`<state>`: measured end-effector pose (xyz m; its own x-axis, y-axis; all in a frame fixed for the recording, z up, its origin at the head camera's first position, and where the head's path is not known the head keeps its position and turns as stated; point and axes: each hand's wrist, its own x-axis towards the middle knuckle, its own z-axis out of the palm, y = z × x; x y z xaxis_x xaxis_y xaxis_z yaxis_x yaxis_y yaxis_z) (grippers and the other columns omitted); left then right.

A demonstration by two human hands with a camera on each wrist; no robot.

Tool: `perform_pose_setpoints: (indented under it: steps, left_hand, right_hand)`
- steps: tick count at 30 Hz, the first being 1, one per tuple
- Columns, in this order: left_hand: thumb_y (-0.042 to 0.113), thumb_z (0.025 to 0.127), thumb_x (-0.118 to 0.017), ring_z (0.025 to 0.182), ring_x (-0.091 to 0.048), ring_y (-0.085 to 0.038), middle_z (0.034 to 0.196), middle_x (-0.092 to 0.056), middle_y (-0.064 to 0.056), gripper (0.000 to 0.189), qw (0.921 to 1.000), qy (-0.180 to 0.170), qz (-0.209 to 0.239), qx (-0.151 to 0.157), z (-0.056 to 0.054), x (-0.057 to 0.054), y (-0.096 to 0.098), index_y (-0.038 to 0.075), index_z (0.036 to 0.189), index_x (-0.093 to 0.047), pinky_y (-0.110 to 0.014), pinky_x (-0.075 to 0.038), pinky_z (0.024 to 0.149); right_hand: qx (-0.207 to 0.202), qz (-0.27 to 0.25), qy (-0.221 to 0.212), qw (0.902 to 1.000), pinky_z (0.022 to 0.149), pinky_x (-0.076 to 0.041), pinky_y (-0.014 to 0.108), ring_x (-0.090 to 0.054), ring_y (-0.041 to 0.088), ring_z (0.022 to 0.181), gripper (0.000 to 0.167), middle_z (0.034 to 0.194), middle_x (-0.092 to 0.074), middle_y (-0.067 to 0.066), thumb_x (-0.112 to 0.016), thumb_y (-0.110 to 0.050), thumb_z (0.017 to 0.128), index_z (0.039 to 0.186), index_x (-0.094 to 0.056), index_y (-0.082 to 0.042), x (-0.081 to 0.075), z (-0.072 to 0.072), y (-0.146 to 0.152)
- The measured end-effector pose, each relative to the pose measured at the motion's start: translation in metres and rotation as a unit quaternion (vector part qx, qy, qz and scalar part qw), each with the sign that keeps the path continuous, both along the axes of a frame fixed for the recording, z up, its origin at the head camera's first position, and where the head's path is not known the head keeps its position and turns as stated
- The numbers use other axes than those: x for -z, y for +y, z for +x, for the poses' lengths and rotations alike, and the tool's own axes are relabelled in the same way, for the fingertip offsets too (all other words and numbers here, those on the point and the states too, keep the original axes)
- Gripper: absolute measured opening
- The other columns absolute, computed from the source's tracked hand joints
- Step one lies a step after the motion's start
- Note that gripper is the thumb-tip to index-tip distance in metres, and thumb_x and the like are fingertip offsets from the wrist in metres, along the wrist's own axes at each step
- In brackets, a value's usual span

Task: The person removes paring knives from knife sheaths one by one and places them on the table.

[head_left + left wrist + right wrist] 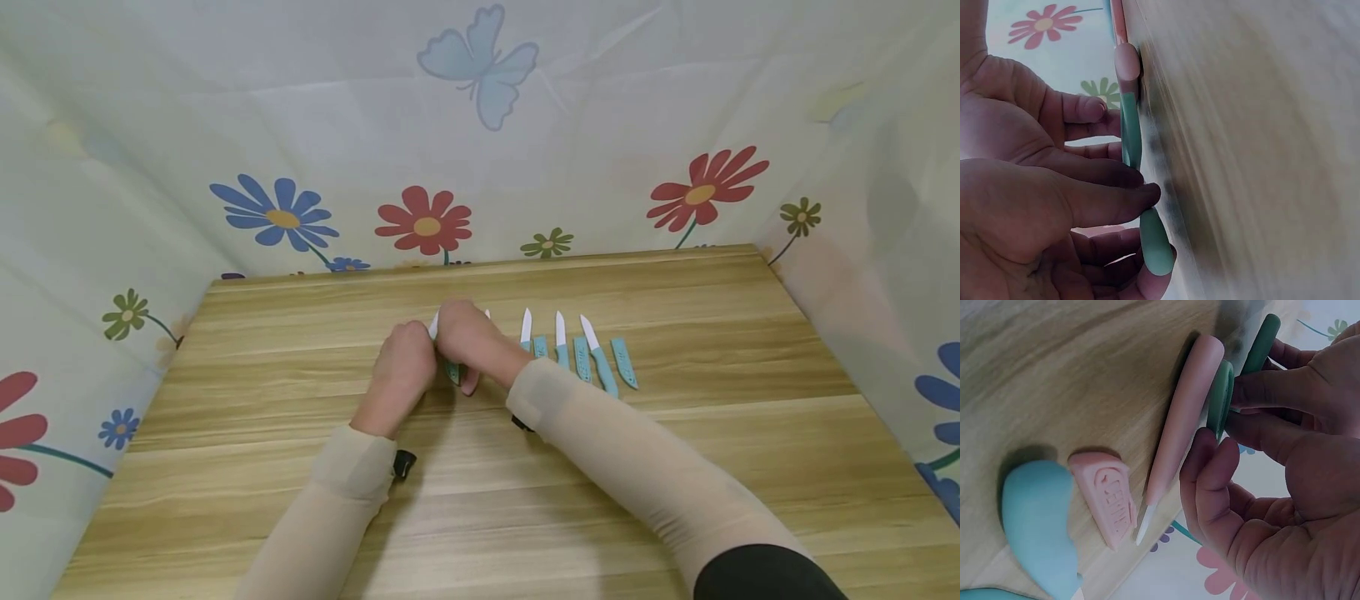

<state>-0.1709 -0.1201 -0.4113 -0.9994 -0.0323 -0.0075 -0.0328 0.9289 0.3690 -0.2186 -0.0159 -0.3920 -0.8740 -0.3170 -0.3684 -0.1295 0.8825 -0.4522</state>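
In the left wrist view, my left hand (1016,219) pinches the green handle of a paring knife (1157,244) between thumb and fingers. Its white blade (434,324) shows beside the knuckles in the head view. Next to it, my right hand (1310,500) has its fingertips on both sides of the end of a green knife sheath (1219,403), held close over the table. Right alongside lies a pink-handled knife (1186,415) with a white blade, mostly covered by the right hand (468,337) from above. A pink sheath (1105,494) with raised lettering lies nearby.
To the right, three blue-handled knives, the outermost a blue knife (604,371), lie in a row with blue sheaths, one a blue sheath (624,363) at the end. The wood-grain table (262,358) meets a flower-printed curtain (337,125) at its back edge.
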Motion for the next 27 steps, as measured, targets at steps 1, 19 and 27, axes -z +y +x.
perform_pose_setpoints:
  steps: [1, 19, 27]
  left_hand:
    - [-0.003, 0.098, -0.054, 0.076, -0.066, -0.028, 0.086, -0.069, -0.020, 0.019, 1.0000, -0.002, -0.001, 0.000, 0.000, 0.000, 0.000, 0.000, 0.081, -0.063, -0.048, -0.059, 0.066]
    - [0.000, 0.102, -0.052, 0.080, -0.066, -0.028, 0.093, -0.069, -0.023, 0.012, 0.9995, -0.031, -0.001, -0.001, -0.003, 0.003, 0.003, -0.003, 0.094, -0.060, -0.048, -0.060, 0.069]
    - [0.004, 0.102, -0.054, 0.078, -0.067, -0.030, 0.093, -0.068, -0.024, 0.009, 0.9991, -0.042, -0.007, -0.006, -0.002, 0.003, 0.003, -0.003, 0.097, -0.058, -0.049, -0.060, 0.067]
  right_hand:
    - [0.000, 0.005, -0.003, 1.0000, 0.049, -0.057, 0.025, -0.073, 0.021, 0.055, 0.028, 0.067, -0.073, 0.013, -0.068, 0.003, 0.099, 0.072, -0.073, 0.001, 0.000, 0.000, -0.001]
    - [0.018, -0.003, -0.007, 0.9998, 0.051, -0.057, 0.025, -0.072, 0.016, 0.058, 0.016, 0.067, -0.072, 0.010, -0.086, 0.008, 0.082, 0.075, -0.073, 0.000, 0.003, -0.001, 0.001]
    - [-0.020, 0.000, 0.043, 0.9989, 0.057, -0.055, 0.024, -0.067, 0.012, 0.056, 0.018, 0.068, -0.069, 0.006, -0.068, 0.003, 0.096, 0.079, -0.069, -0.004, 0.002, 0.002, 0.008]
